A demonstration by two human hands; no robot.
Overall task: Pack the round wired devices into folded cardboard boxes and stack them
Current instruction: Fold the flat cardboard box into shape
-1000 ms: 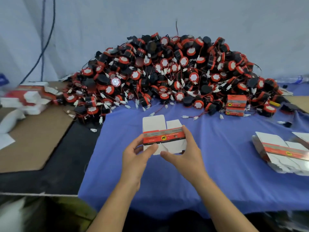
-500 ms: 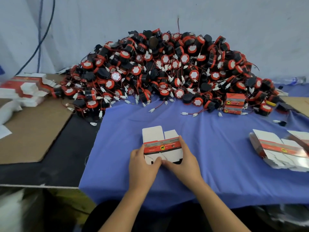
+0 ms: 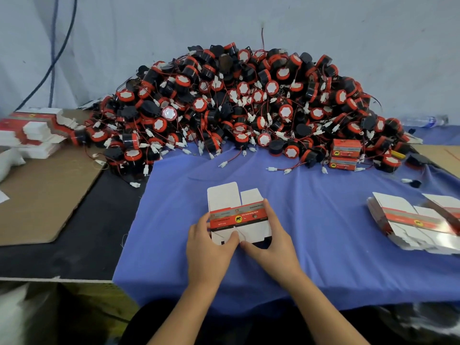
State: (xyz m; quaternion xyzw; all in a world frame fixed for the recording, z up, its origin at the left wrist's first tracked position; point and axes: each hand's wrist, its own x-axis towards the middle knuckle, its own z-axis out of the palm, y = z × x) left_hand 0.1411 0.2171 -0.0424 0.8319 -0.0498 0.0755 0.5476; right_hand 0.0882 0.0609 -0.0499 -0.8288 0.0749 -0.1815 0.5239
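My two bare forearms rise from the lower edge of the view and angle inward, wrists converging near the middle. My left hand (image 3: 207, 247) grips the left side of a part-folded cardboard box (image 3: 237, 216), fingers curled behind it, thumb pressed on its near face. My right hand (image 3: 272, 241) cups the right side, fingers wrapped up around its edge, thumb stretched leftward along the bottom flap. The two thumb tips sit just beside each other, backs of both hands facing the camera.
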